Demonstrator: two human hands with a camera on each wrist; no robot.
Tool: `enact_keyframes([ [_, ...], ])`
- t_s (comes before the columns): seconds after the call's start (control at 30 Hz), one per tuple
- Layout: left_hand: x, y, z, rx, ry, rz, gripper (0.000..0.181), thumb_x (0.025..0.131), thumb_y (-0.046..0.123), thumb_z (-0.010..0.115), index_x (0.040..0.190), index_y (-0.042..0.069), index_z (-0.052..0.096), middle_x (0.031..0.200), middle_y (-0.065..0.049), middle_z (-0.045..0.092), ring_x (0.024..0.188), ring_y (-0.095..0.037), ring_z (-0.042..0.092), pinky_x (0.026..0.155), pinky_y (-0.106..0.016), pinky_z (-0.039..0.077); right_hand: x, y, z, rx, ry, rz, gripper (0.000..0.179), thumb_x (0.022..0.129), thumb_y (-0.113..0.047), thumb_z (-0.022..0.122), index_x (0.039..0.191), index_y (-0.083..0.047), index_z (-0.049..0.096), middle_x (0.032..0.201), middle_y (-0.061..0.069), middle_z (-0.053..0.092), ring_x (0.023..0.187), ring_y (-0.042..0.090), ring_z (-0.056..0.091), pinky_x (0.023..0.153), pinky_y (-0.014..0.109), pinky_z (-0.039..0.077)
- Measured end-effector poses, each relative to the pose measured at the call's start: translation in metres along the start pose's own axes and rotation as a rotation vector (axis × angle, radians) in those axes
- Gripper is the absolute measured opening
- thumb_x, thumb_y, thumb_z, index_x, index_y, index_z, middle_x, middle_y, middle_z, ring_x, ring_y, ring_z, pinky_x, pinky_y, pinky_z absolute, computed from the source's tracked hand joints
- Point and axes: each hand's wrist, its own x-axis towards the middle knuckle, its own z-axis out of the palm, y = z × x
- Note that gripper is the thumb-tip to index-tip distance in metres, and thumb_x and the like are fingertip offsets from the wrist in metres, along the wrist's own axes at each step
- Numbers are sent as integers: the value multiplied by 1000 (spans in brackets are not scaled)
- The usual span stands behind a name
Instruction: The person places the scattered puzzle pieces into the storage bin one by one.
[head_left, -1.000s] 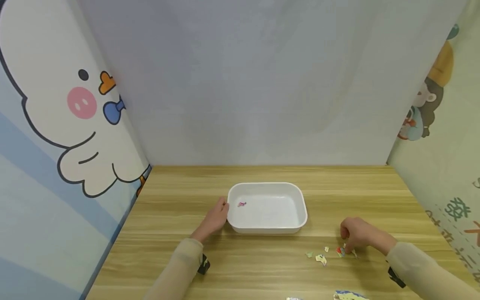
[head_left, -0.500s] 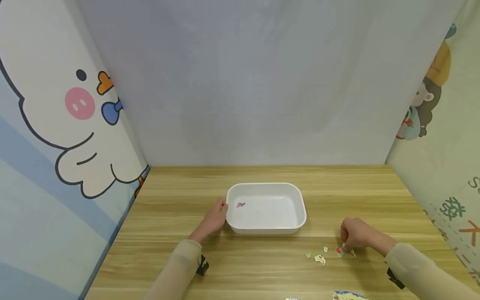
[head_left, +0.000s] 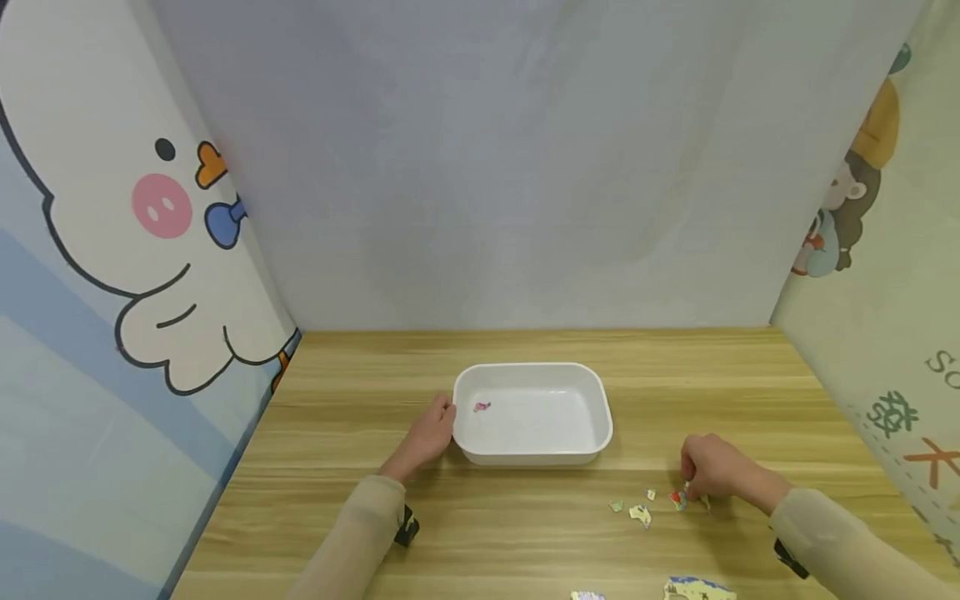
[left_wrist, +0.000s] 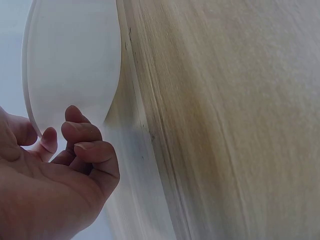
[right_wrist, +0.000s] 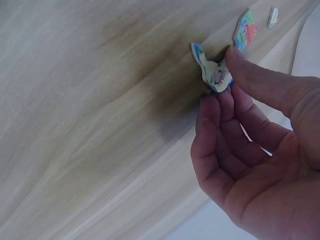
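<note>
The left hand [head_left: 429, 435] grips the left end of a white plastic tub [head_left: 547, 458]; in the left wrist view its thumb and index finger meet at the rim, with the other fingers curled. The right hand [head_left: 714, 465] is low over the wooden table, right of the tub. Its thumb and fingertips pinch a small cream jigsaw piece [right_wrist: 215, 75] with blue edges, seen clearly in the right wrist view. Close by lies a red and green jigsaw piece [head_left: 678, 500]. Inside the tub, at its left, is a small pink piece [head_left: 482, 407].
Left of the right hand lie a yellow piece [head_left: 641, 515], a pale green piece [head_left: 617, 506] and a tiny piece [head_left: 650, 494]. A larger blue and yellow piece [head_left: 697, 588] and a lilac piece [head_left: 587, 596] sit at the front. A grey wall [head_left: 525, 167] closes the back.
Both hands stay in place, the left at the tub and the right at the piece. Only the head view shifts slightly.
</note>
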Motion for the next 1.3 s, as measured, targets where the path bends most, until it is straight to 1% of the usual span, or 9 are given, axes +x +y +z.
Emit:
enact_keyframes([
  [0.13, 1, -2, 2, -5, 1, -6, 20, 101, 26, 33, 97, 9, 43, 83, -7, 51, 75, -20, 49, 64, -29, 38, 2, 3, 1, -7, 9, -25, 27, 61, -2, 80, 75, -7, 57, 69, -1, 53, 62, 14, 46, 55, 28, 40],
  [0.33, 0, -3, 4, -11, 0, -16, 21, 102, 26, 33, 100, 9, 45, 87, -8, 55, 76, -20, 51, 65, -30, 40, 5, 9, -1, 49, -32, -54, 23, 61, -6, 82, 71, -8, 61, 68, -2, 56, 62, 12, 48, 55, 26, 41],
  [0.47, 0, -2, 4, -13, -6, -24, 21, 102, 28, 32, 99, 11, 44, 86, -8, 54, 76, -20, 50, 64, -30, 39, 6, 17, -4, 112, -78, -72, 21, 61, -6, 81, 70, -9, 62, 67, -3, 57, 61, 10, 49, 55, 25, 41],
  [0.67, 0, 0, 3, -20, 6, -23, 21, 102, 28, 32, 99, 11, 44, 84, -7, 52, 75, -20, 50, 63, -29, 39, 10, 28, -10, 215, -162, -149, 14, 64, -3, 76, 72, -6, 64, 65, -5, 59, 57, 4, 48, 53, 22, 41],
  [0.87, 1, 0, 2, -27, 3, -19, 21, 101, 27, 32, 97, 10, 43, 83, -7, 52, 73, -19, 49, 61, -29, 38, 16, 34, -15, 289, -240, -159, 11, 69, 0, 72, 74, -7, 66, 69, -3, 62, 60, 7, 51, 53, 24, 43],
  [0.93, 1, 1, 2, -28, 2, -25, 21, 101, 28, 32, 97, 11, 43, 83, -6, 52, 73, -19, 49, 61, -29, 38, 18, 36, -18, 290, -253, -199, 10, 71, 1, 71, 74, -8, 66, 69, -4, 61, 59, 6, 51, 51, 25, 43],
  [1.07, 1, 1, 2, -25, -2, -22, 21, 101, 27, 31, 98, 11, 43, 83, -7, 51, 72, -20, 48, 60, -29, 37, 22, 31, -23, 305, -261, -202, 9, 74, 1, 69, 76, -7, 66, 66, -4, 60, 55, 5, 49, 47, 23, 42],
  [1.17, 1, 1, 1, -25, -3, -24, 21, 102, 27, 31, 99, 10, 44, 82, -7, 49, 71, -20, 47, 59, -29, 37, 24, 21, -30, 326, -261, -154, 7, 75, 3, 67, 77, -3, 65, 65, 0, 60, 53, 6, 48, 46, 20, 39],
  [1.3, 1, 2, 1, -23, 0, -34, 22, 102, 27, 31, 99, 9, 45, 83, -7, 50, 72, -20, 48, 60, -29, 37, 28, 8, -42, 350, -266, -151, 6, 76, 6, 64, 80, 0, 64, 68, 3, 62, 54, 7, 48, 47, 19, 38],
])
